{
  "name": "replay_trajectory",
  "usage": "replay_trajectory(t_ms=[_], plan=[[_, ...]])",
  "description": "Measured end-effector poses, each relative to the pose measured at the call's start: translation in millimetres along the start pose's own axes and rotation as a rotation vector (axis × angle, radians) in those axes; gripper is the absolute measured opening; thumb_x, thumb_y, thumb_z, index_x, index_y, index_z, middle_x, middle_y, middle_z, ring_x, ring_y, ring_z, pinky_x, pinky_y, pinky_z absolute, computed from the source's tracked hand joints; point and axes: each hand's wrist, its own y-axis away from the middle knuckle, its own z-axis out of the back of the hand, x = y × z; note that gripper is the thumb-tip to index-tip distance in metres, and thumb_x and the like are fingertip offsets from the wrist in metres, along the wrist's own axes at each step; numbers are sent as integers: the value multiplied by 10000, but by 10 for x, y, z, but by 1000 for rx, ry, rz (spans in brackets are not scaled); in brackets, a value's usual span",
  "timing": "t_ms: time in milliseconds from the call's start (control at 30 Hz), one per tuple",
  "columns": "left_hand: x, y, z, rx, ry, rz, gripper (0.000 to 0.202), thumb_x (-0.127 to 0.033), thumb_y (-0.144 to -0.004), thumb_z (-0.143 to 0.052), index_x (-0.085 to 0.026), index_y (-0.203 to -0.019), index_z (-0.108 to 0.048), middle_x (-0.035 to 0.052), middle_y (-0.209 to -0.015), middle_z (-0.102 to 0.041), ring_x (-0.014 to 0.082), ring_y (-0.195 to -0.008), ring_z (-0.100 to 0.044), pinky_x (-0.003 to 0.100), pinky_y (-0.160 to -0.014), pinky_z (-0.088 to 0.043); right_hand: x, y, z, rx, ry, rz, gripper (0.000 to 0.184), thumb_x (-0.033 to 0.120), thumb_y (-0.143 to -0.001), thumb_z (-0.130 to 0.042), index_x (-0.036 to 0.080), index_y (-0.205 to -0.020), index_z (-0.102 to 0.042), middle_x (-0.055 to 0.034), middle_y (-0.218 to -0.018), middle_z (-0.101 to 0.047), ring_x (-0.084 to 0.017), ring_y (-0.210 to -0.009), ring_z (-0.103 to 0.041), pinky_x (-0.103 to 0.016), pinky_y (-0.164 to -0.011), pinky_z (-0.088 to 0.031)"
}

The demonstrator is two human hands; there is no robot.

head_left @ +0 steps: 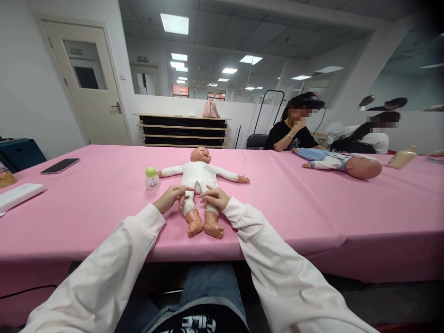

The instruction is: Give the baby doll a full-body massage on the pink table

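Note:
A baby doll (pixel 197 178) in a white bodysuit lies on its back on the pink-covered table (pixel 86 217), its feet toward me and its arms spread. My left hand (pixel 169 198) wraps the doll's thigh on the left side, with the thumb and fingers around it. My right hand (pixel 215 197) holds the other thigh in the same way. Just left of the doll's torso, close to my left hand, stands a small white bottle with a green cap (pixel 152 179). Both of my sleeves are white.
Farther right lie a second baby doll (pixel 347 166) and a cream-coloured bottle (pixel 402 157). A phone (pixel 60 165) and a white oblong object (pixel 17 196) lie at left. Two seated people (pixel 291 134) (pixel 364 138) are beyond the table, near a low shelf (pixel 182 130).

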Motion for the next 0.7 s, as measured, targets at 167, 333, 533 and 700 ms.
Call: replay_trajectory(t_ms=[167, 333, 533, 700], plan=[[56, -55, 90, -128, 209, -14, 355, -389, -787, -561, -120, -993, -667, -91, -388, -299, 45, -356, -253, 189, -413, -278, -137, -74, 41, -311, -399, -65, 507, 640, -743, -548, 161, -851, -676, 36, -419, -534, -146, -453, -565, -387, -771, -515], [114, -152, 134, -342, 234, 87, 429, -302, -702, -626, -149, -1103, -623, -19, -632, -536, 63, -505, -464, 178, -443, -322, -231, -129, 41, -468, -342, -57, 509, 630, -697, -619, 189, -947, -658, -78, -995, -687, -223, -1020, -618, -399, -975, -439], [213, -163, 112, -244, 1, 57, 696, -319, -745, -588, -229, -1399, -368, 75, -1454, -365, 238, -1287, -404, 306, -973, -408, -412, -124, 0, -314, -29, -75, 791, 697, -729, -524, 169, -1317, -492, -117, -1480, -308, -248, -1396, -234, -416, -1175, -141], [198, -77, 43, 33, -426, 57, 837, -464, -764, -580, -217, -1474, -210, 20, -1551, 67, 279, -1421, 88, 450, -1153, 1, -468, -112, 27, -198, 75, -94, 810, 750, -771, -376, 188, -1346, -475, -86, -1500, -268, -235, -1426, -120, -431, -1179, -74]])
